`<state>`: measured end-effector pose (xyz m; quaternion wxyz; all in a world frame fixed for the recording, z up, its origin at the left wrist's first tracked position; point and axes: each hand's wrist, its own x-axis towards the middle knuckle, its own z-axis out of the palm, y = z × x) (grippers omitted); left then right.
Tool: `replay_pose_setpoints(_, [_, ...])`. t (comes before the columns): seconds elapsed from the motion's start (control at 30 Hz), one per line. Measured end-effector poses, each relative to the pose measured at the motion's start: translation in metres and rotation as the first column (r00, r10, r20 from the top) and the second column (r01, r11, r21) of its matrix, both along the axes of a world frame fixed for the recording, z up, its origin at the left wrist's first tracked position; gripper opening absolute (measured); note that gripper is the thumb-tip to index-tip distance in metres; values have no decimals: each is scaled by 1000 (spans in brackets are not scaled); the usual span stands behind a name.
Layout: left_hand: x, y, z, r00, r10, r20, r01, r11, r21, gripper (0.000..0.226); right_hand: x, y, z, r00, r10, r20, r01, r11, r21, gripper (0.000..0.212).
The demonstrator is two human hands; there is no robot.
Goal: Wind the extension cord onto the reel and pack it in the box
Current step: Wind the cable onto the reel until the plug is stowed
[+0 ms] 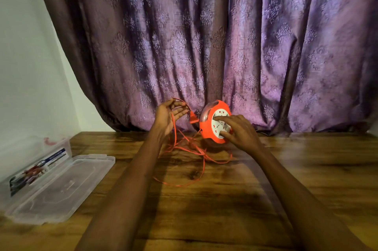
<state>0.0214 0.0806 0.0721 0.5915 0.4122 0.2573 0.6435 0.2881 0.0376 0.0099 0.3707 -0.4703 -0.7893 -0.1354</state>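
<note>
An orange round cord reel [208, 128] with a white socket face stands on edge above the far middle of the wooden table [225, 199]. My right hand [239, 131] grips it, thumb and fingers on the white face. My left hand [168, 116] is raised to its left, fingers loosely spread, with the flat orange cord [184, 148] draped over them. The orange plug [193, 118] hangs between hand and reel. Loose loops of cord lie on the table below. A clear plastic box [35, 165] with a printed label sits at the left edge.
The box's clear lid [61, 187] lies flat beside the box on the table's left side. A purple patterned curtain [225, 46] hangs right behind the table's far edge. A pale wall [24, 66] fills the left.
</note>
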Motion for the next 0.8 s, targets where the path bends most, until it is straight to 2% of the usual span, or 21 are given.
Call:
replay_pose_setpoints(0.07, [-8, 4, -5, 994, 13, 109, -12, 1000, -16, 25, 3, -1, 0, 1000, -9, -5, 9, 1000, 14, 51])
replay_pose_setpoints(0.13, [-13, 5, -7, 994, 71, 83, -70, 997, -25, 25, 3, -1, -1, 999, -41, -20, 42, 999, 19, 51])
replay_pose_setpoints(0.23, [-24, 12, -13, 978, 205, -24, -207, 976, -70, 20, 2, 0, 1, 990, -140, -9, 140, 990, 20, 53])
replay_pose_setpoints(0.3, [-40, 14, -24, 985, 97, -140, -100, 995, -11, 24, 0, 1, 3, 980, -200, -13, 200, 980, 20, 54])
replay_pose_setpoints(0.33, [-52, 16, -31, 960, 165, -225, -168, 986, 4, 27, -1, 2, 4, 972, -234, -17, 234, 972, 13, 54])
replay_pose_setpoints(0.37, [-54, 14, -36, 951, 135, -276, -151, 988, -37, 25, -2, 3, 5, 963, -270, -20, 270, 963, 3, 55])
replay_pose_setpoints(0.4, [-48, 1, -39, 933, 156, -324, -201, 973, -111, 20, -3, 4, 5, 953, -301, -24, 301, 954, -6, 56])
replay_pose_setpoints(0.43, [-47, -8, -42, 902, 247, -355, -317, 936, -154, 15, -4, 5, 5, 946, -324, -31, 324, 946, -14, 57])
replay_pose_setpoints(0.47, [-49, -12, -48, 769, 456, -449, -539, 839, -70, 16, -6, 6, 4, 940, -339, -42, 338, 941, -24, 58])
replay_pose_setpoints(0.5, [-50, -21, -51, 621, 555, -553, -650, 759, 31, 19, -8, 6, 4, 936, -348, -52, 347, 937, -38, 58])
replay_pose_setpoints(0.53, [-52, -23, -55, 506, 582, -636, -682, 722, 118, 22, -10, 5, 5, 933, -357, -56, 354, 934, -54, 59])
replay_pose_setpoints(0.57, [-56, -22, -61, 403, 566, -720, -685, 708, 173, 25, -12, 5, 5, 929, -366, -51, 362, 930, -68, 59])
replay_pose_setpoints(0.6, [-60, -21, -67, 348, 539, -767, -676, 711, 194, 26, -15, 4, 6, 926, -375, -45, 370, 925, -80, 59])
replay_pose_setpoints(0.67, [-72, -19, -78, 311, 498, -810, -639, 740, 210, 27, -19, 4, 7, 921, -388, -44, 382, 919, -98, 60])
replay_pose_setpoints(0.7, [-74, -19, -83, 260, 486, -834, -606, 755, 251, 30, -20, 4, 8, 920, -389, -51, 383, 918, -105, 61])
replay_pose_setpoints(0.8, [-72, -13, -90, -50, 569, -821, -408, 739, 537, 39, -22, 4, 10, 923, -377, -73, 367, 922, -124, 61])
